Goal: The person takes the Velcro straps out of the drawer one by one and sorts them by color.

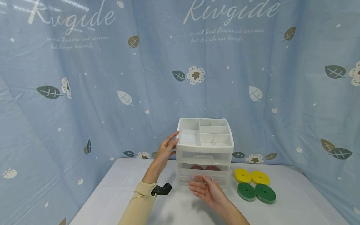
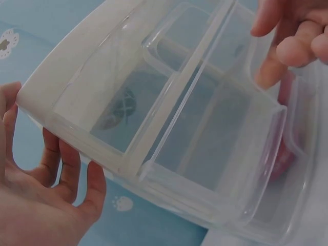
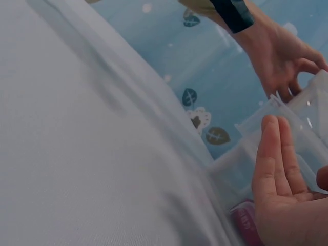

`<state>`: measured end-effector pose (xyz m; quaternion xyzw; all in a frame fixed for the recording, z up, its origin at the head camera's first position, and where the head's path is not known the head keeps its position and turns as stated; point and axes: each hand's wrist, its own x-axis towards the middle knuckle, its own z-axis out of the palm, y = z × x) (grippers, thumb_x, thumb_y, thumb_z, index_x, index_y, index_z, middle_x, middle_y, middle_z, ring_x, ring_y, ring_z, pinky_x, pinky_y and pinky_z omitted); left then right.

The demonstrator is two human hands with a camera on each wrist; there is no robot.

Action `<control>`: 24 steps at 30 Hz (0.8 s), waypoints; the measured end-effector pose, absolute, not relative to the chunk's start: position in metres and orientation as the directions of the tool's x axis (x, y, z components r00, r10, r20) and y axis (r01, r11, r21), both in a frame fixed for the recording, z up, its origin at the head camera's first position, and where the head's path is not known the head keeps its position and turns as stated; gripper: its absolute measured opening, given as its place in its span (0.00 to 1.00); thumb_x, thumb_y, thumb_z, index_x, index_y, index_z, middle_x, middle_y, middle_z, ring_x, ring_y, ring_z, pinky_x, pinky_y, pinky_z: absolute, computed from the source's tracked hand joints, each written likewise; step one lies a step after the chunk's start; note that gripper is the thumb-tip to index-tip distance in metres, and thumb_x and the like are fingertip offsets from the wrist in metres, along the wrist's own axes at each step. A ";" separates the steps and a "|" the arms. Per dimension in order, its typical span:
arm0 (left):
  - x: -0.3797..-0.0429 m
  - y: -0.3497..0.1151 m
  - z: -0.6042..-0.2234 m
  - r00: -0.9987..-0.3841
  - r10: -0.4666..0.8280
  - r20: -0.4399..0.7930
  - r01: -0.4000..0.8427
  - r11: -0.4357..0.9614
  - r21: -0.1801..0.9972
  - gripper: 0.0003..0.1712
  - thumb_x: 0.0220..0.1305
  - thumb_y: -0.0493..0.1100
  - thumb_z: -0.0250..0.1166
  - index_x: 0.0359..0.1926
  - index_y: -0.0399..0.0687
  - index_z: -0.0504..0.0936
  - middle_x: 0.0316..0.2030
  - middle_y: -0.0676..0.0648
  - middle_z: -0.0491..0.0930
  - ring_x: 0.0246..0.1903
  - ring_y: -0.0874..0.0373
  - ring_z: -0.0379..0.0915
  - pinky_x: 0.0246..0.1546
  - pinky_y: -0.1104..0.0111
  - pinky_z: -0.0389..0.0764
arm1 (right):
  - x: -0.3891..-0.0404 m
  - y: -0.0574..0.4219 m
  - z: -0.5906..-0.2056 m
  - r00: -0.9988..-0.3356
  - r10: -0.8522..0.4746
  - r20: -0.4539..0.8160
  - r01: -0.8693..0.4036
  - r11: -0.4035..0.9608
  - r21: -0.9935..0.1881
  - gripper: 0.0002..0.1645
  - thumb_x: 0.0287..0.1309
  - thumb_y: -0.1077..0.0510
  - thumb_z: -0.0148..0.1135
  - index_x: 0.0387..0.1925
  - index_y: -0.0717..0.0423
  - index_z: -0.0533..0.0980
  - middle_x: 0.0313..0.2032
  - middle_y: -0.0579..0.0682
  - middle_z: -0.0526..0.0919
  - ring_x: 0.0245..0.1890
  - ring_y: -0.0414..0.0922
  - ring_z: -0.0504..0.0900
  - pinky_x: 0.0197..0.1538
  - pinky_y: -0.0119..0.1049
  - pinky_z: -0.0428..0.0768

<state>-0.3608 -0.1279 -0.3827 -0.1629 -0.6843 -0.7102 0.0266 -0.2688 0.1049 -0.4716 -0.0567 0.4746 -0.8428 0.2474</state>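
A white and clear plastic drawer organizer (image 1: 204, 149) stands on the table, its top tray divided into compartments. My left hand (image 1: 166, 149) rests its fingertips against the organizer's left side near the upper rim. Its fingers are slightly bent along that side in the left wrist view. A lower clear drawer (image 2: 302, 205) juts forward with two dark red rolls (image 1: 197, 167) inside. Right in front of this drawer is my right hand (image 1: 209, 191), palm turned sideways, fingers extended and holding nothing. In the right wrist view its fingers (image 3: 271, 154) overlap the drawer front.
To the organizer's right lie two yellow rolls (image 1: 260, 177), with two green rolls (image 1: 265, 193) in front of them. A white cloth covers the table (image 1: 107, 200). Behind it hangs a blue patterned curtain (image 1: 157, 78).
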 end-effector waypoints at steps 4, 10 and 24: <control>-0.350 -0.127 -0.373 -0.944 0.200 0.262 0.256 -0.054 0.965 0.25 0.74 0.52 0.55 0.70 0.68 0.68 0.56 0.36 0.74 0.47 0.61 0.78 0.62 0.47 0.73 | -0.275 0.102 -0.475 -0.874 -0.472 -0.112 0.346 -0.444 -0.826 0.35 0.78 0.43 0.36 0.71 0.64 0.56 0.48 0.53 0.87 0.47 0.45 0.88 0.51 0.37 0.84; -0.340 -0.126 -0.367 -0.944 0.194 0.267 0.263 -0.047 0.964 0.25 0.74 0.52 0.55 0.70 0.66 0.68 0.54 0.39 0.76 0.48 0.59 0.79 0.61 0.47 0.74 | -0.286 0.100 -0.478 -0.881 -0.466 -0.076 0.311 -0.451 -0.837 0.35 0.79 0.43 0.31 0.73 0.64 0.52 0.47 0.52 0.87 0.46 0.45 0.88 0.49 0.35 0.85; -0.347 -0.126 -0.372 -0.946 0.185 0.265 0.262 -0.041 0.964 0.25 0.74 0.52 0.55 0.70 0.67 0.68 0.55 0.38 0.76 0.46 0.61 0.79 0.61 0.48 0.74 | -0.300 0.099 -0.483 -0.896 -0.438 -0.068 0.239 -0.347 -0.907 0.35 0.78 0.41 0.30 0.73 0.59 0.55 0.45 0.50 0.88 0.43 0.45 0.88 0.45 0.35 0.86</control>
